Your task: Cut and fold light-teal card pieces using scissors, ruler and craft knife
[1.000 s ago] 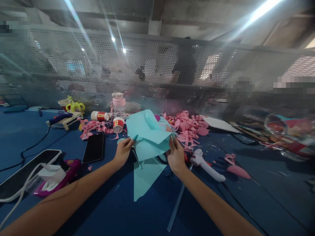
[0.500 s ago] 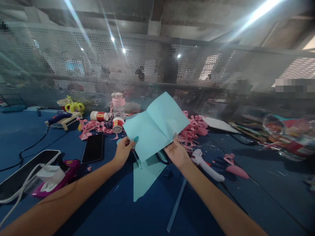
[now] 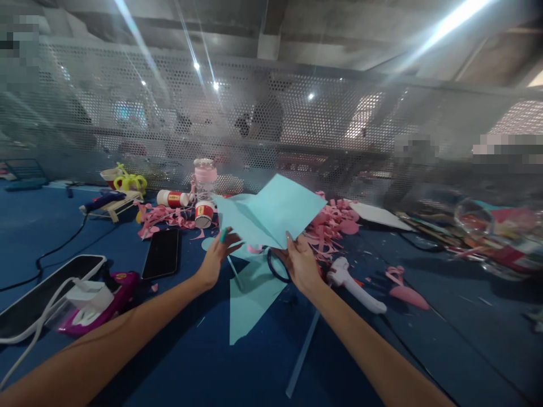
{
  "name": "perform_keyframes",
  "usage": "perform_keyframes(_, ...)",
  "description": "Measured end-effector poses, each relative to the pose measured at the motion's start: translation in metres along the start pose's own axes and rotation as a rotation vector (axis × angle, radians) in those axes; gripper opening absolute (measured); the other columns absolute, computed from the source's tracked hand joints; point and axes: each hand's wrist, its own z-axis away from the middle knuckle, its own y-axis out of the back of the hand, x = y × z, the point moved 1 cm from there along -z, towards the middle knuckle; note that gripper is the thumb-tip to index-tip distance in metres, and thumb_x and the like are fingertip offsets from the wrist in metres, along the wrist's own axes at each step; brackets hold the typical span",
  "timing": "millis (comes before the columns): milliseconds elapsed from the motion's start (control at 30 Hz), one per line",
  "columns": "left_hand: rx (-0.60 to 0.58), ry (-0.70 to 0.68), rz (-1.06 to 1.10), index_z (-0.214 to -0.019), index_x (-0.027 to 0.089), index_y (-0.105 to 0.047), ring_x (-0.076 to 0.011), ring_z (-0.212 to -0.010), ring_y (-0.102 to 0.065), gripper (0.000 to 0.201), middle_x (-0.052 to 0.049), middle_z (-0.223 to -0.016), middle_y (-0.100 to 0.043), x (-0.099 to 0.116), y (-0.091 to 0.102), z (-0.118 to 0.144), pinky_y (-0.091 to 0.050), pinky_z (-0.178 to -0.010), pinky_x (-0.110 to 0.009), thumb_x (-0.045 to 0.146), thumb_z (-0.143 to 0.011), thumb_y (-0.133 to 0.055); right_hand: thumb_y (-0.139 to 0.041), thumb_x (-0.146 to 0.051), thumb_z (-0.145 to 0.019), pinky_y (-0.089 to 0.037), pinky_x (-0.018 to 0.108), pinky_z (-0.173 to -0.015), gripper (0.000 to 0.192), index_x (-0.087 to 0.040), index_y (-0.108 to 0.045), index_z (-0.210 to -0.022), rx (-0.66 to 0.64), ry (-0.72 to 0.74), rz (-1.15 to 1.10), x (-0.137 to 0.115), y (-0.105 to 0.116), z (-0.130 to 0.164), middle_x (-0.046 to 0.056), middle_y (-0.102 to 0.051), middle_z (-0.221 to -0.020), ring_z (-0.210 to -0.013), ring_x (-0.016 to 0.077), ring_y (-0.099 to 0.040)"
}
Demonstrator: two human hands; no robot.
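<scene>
A creased sheet of light blue paper (image 3: 280, 209) is held up above the blue table. My right hand (image 3: 303, 263) pinches its lower right edge, thumb on top and fingers beneath. At the left edge, my left hand (image 3: 217, 257) has its thumb raised and its fingers apart; whether it touches the paper is hard to tell. Below lies a cut piece of blue paper (image 3: 250, 311), with a thin pale stick (image 3: 235, 271) at its upper left. A dark loop handle (image 3: 271, 265), perhaps of scissors, shows beside my right hand, the rest hidden.
Pink paper scraps (image 3: 335, 223) lie behind on both sides. A black phone (image 3: 161, 254) and a purple item with a white charger (image 3: 91, 297) are left. To the right lies a white glue gun (image 3: 358, 288). A perforated metal screen (image 3: 237, 107) stands behind.
The sheet has dropped and tilted flatter, its left side now sagging. My left hand's fingers have loosened from its edge. My right hand keeps its pinch.
</scene>
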Motion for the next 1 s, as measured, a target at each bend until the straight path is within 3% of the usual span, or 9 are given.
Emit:
perform_keyframes(100, -0.336, -0.130, -0.325, -0.138, 0.024, -0.034, -0.0273, -0.133, -0.028, 0.068, -0.011, -0.142, -0.036, 0.002, -0.005, 0.006, -0.021, -0.109, -0.045, 0.053, -0.079, -0.053, -0.069, -0.022, -0.068, -0.050, 0.038, -0.085, 0.033, -0.032, -0.058, -0.098, -0.098, -0.120, -0.136, 0.002, -0.014, 0.012, -0.005, -0.064, -0.107, -0.094, 0.0179, -0.064)
perform_keyframes(200, -0.464, -0.283, -0.711, -0.143, 0.025, -0.019, -0.0292, -0.138, -0.009, 0.084, -0.010, -0.149, -0.021, -0.002, -0.005, 0.009, -0.015, -0.111, -0.049, 0.040, -0.074, -0.066, -0.070, -0.018, -0.065, -0.050, 0.038, -0.084, 0.023, -0.026, -0.062, -0.085, -0.164, -0.223, -0.172, 0.007, -0.023, 0.021, -0.003, -0.068, -0.091, -0.090, 0.0178, -0.065)
perform_keyframes(333, -0.508, -0.485, -0.936, -0.139, 0.029, -0.029, -0.0247, -0.139, -0.008, 0.056, -0.005, -0.148, -0.027, -0.007, 0.000, 0.007, -0.019, -0.110, -0.050, 0.017, -0.087, -0.045, -0.071, -0.015, -0.061, -0.049, 0.031, -0.082, 0.023, -0.021, -0.066, -0.083, -0.255, -0.324, -0.128, 0.005, -0.026, 0.027, -0.001, -0.070, -0.080, -0.082, 0.0151, -0.064)
perform_keyframes(500, -0.525, -0.572, -0.939, -0.133, 0.027, -0.041, -0.0210, -0.132, -0.031, 0.051, -0.006, -0.134, -0.048, -0.007, 0.007, 0.005, -0.034, -0.105, -0.045, 0.008, -0.088, -0.032, -0.072, -0.028, -0.058, -0.051, 0.032, -0.074, 0.025, -0.020, -0.066, -0.081, -0.405, -0.420, -0.166, -0.013, -0.024, 0.023, 0.005, -0.070, -0.092, -0.089, 0.0210, -0.064)
perform_keyframes(567, -0.552, -0.604, -0.937, -0.131, 0.025, -0.044, -0.0206, -0.129, -0.038, 0.049, -0.008, -0.128, -0.054, -0.004, 0.006, 0.007, -0.038, -0.103, -0.042, 0.008, -0.087, -0.033, -0.069, -0.036, -0.061, -0.052, 0.034, -0.070, 0.025, -0.021, -0.065, -0.081, -0.261, -0.391, -0.136, -0.013, -0.017, 0.015, 0.005, -0.070, -0.092, -0.085, 0.0213, -0.065)
perform_keyframes(667, -0.689, -0.650, -0.969, -0.132, 0.024, -0.042, -0.0195, -0.127, -0.040, 0.049, -0.007, -0.126, -0.056, 0.000, 0.001, 0.011, -0.040, -0.102, -0.039, 0.009, -0.086, -0.037, -0.069, -0.032, -0.062, -0.053, 0.035, -0.062, 0.024, -0.018, -0.065, -0.082, 0.100, -0.270, 0.112, -0.002, -0.001, 0.001, 0.005, -0.071, -0.078, -0.069, 0.0207, -0.066)
perform_keyframes(800, -0.783, -0.589, -1.159, -0.139, 0.017, -0.026, -0.0246, -0.133, -0.030, 0.063, -0.011, -0.138, -0.042, 0.003, -0.006, 0.016, -0.034, -0.105, -0.043, 0.018, -0.081, -0.050, -0.068, -0.033, -0.064, -0.051, 0.037, -0.067, 0.024, -0.016, -0.064, -0.082, 0.270, -0.121, 0.238, 0.013, 0.016, -0.010, 0.004, -0.071, -0.072, -0.072, 0.0223, -0.065)
perform_keyframes(900, -0.644, -0.499, -1.359, -0.139, 0.012, -0.024, -0.0248, -0.132, -0.029, 0.065, -0.014, -0.140, -0.039, 0.001, -0.005, 0.016, -0.030, -0.107, -0.043, 0.005, -0.076, -0.042, -0.068, -0.036, -0.065, -0.048, 0.035, -0.079, 0.028, -0.016, -0.064, -0.085, 0.390, 0.030, 0.325, 0.014, 0.027, -0.014, 0.005, -0.071, -0.085, -0.090, 0.0229, -0.062)
perform_keyframes(1000, -0.375, -0.322, -1.617, -0.133, 0.010, -0.034, -0.0278, -0.129, -0.035, 0.067, -0.016, -0.136, -0.043, 0.000, 0.003, 0.012, -0.031, -0.105, -0.046, -0.006, -0.067, -0.038, -0.064, -0.042, -0.069, -0.045, 0.034, -0.085, 0.033, -0.017, -0.061, -0.090, 0.535, 0.153, 0.372, 0.006, 0.039, -0.022, 0.008, -0.068, -0.099, -0.101, 0.0227, -0.058)
